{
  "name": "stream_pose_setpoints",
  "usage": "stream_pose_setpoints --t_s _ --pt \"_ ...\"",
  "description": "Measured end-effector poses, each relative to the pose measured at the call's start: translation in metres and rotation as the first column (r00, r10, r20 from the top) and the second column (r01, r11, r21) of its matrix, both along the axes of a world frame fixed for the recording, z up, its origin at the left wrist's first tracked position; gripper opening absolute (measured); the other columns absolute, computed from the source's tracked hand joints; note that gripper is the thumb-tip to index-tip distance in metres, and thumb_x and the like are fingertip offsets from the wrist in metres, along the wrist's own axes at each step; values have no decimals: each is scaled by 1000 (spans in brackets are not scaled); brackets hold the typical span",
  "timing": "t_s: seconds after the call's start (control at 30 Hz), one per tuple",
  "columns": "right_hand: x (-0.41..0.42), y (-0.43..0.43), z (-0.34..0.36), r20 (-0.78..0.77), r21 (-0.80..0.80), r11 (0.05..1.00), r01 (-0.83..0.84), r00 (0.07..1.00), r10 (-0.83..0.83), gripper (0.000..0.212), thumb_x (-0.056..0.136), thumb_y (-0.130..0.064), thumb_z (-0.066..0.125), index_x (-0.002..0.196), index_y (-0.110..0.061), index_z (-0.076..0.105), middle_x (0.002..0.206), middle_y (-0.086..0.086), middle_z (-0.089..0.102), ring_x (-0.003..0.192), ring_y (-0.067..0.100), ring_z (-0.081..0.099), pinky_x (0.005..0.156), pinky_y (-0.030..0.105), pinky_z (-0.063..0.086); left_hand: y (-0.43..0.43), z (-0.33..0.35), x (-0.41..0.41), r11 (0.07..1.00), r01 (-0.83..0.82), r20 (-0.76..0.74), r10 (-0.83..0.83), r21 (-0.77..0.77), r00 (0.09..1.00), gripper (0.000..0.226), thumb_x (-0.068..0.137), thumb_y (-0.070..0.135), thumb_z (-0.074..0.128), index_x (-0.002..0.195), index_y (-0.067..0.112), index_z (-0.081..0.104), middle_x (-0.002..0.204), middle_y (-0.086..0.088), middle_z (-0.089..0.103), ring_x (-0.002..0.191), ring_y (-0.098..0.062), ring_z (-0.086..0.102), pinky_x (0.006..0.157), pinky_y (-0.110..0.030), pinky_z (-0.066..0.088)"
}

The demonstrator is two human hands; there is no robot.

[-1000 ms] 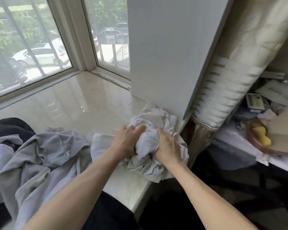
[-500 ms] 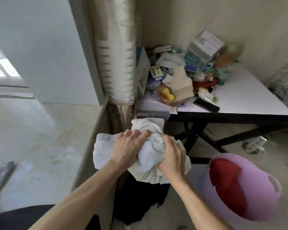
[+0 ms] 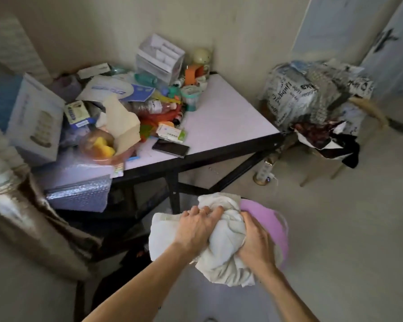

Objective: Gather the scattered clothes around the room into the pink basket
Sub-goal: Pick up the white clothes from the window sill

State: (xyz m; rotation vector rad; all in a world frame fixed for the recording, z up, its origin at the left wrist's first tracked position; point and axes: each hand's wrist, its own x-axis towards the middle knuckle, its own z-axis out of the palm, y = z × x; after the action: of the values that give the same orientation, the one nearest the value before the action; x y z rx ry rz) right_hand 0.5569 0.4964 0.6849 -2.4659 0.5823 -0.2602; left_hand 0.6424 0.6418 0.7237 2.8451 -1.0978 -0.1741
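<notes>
White cloth [image 3: 221, 242], bunched into a ball, is gripped by both hands: the left hand [image 3: 196, 226] curls its fingers over the top, and the right hand [image 3: 256, 245] clutches the right side. Half a second ago the pink basket [image 3: 269, 219] sat apart at lower right; now the bundle is held over it, hiding most of it. Behind, the cluttered counter [image 3: 219, 117] carries a black phone [image 3: 170, 148]

From the window ledge a second ago, the bunched white cloth [image 3: 223, 247], carried in the left hand [image 3: 196, 226] and right hand [image 3: 256, 242], has swung round to what looks like just above the pink basket [image 3: 269, 220], now mostly hidden behind it.
</notes>
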Motion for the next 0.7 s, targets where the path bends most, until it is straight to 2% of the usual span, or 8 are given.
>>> stream_pose_setpoints --t_s 0.13,0.23,0.37,0.47,0.6,0.7 --pt "4 -71 4 -77 42 999 30 997 -27 67 69 -32 70 131 -32 45 126 -7 59 113 23 55 92 39 47 -71 -9 10 999 41 -39 -40 26 998 65 91 18 52 143 28 16 133 -10 45 117 -34 46 97 -46 42" --pt "14 -106 7 -186 20 999 31 982 -27 65 71 -34 67 131 -33 42 126 -7 56 117 25 51 91 40 46 -105 -9 20 995 83 -57 -80 61 995 68 88 14 55 143 24 17 136 -12 43 121 -35 44 101 -47 40" --pt "25 -147 -9 -307 -4 999 36 951 -36 70 74 -26 66 138 -31 37 131 1 50 124 27 46 94 41 44 -135 -17 26 990 105 -91 -96 94 991 71 88 17 61 144 23 18 139 -14 41 123 -35 45 99 -48 41" --pt "37 -171 -26 -389 0 999 41 921 -38 70 72 -28 69 136 -33 40 136 -1 45 125 26 44 99 42 41 -146 -21 30 993 82 -88 -75 84 993 64 87 16 59 140 22 23 135 -13 45 118 -33 48 95 -46 43" --pt "54 -177 -39 -308 10 999 37 951 -32 45 81 -24 65 125 -28 53 130 -1 53 120 22 50 96 38 42 -152 -22 38 998 53 -98 -48 47 994 59 87 18 59 138 22 29 130 -10 48 112 -31 50 92 -44 44" --pt "61 -165 -42 -223 62 997 52 974 -37 36 81 -19 63 116 -27 58 118 -2 60 111 21 56 93 37 46 -150 -27 44 1000 17 -111 -15 12 994 50 86 16 56 131 24 35 122 -7 52 105 -29 53 86 -42 46"
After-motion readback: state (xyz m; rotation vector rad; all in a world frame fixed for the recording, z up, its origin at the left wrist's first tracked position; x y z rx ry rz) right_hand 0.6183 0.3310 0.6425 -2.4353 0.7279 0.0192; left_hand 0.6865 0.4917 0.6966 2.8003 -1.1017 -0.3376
